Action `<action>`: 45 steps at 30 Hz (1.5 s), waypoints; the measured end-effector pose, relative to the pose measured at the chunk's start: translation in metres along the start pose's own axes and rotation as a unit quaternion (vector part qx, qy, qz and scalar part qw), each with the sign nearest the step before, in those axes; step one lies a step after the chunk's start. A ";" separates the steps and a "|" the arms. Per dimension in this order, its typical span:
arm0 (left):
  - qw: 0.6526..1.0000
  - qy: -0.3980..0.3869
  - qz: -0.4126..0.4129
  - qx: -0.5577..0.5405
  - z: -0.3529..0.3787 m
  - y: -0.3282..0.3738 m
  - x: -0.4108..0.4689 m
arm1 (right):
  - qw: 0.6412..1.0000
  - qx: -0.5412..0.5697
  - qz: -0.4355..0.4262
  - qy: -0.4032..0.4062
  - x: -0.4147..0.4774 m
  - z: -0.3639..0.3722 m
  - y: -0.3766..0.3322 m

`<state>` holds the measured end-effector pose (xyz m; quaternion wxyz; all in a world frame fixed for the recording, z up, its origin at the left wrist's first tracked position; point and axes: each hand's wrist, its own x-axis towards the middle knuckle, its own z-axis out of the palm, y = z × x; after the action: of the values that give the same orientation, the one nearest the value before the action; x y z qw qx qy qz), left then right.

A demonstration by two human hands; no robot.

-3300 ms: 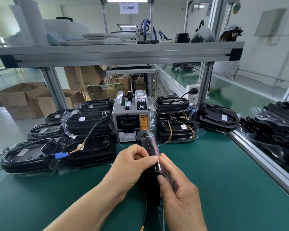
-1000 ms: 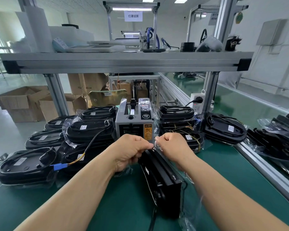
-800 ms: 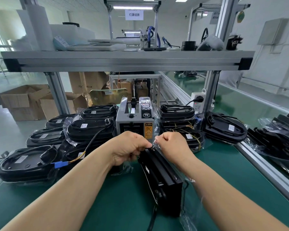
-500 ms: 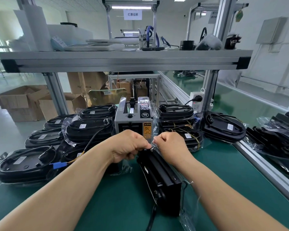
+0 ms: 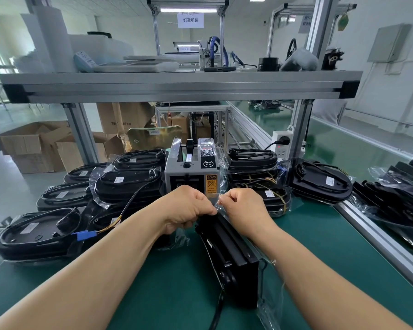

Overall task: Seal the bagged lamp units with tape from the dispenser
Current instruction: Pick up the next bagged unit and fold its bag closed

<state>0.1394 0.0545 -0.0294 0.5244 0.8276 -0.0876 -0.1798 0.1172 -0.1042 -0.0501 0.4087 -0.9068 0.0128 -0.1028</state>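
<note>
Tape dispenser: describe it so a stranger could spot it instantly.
Look under the long metal shelf, at the back of the green table. Between stacks of black bagged lamps stands the tape dispenser: the only grey box, with an orange caution sticker.

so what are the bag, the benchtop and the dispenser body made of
The bag: thin clear plastic film, glossy; it crinkles and shows the black lamp unit through it. The benchtop: green matte mat, probably rubber or vinyl; even, dull sheen. The dispenser body: smooth grey casing, metal or hard plastic, cannot tell which.
</note>
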 end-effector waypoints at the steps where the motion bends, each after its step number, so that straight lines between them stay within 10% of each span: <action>1: 1.000 0.004 0.004 0.002 0.000 -0.001 0.000 | 1.000 -0.001 0.000 -0.001 0.000 0.000 0.000; 14: 0.981 0.177 0.056 -0.048 0.029 -0.023 0.003 | 1.000 0.021 0.017 0.000 -0.003 -0.002 -0.001; 29: 0.960 0.170 -0.040 -0.220 0.033 -0.035 -0.003 | 0.998 0.031 -0.003 -0.051 -0.011 -0.012 -0.003; 37: 0.957 0.187 -0.045 -0.218 0.031 -0.038 -0.009 | 0.950 -0.205 -0.122 -0.203 -0.036 -0.014 -0.034; 45: 0.956 0.215 -0.031 -0.199 0.029 -0.060 -0.042 | 0.968 -0.094 -0.155 -0.176 -0.049 -0.034 -0.030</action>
<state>0.0867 0.0701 -0.0860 0.6791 0.7280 0.0903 -0.0272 0.0607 -0.1040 -0.0141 0.2969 -0.9358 -0.1903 -0.0015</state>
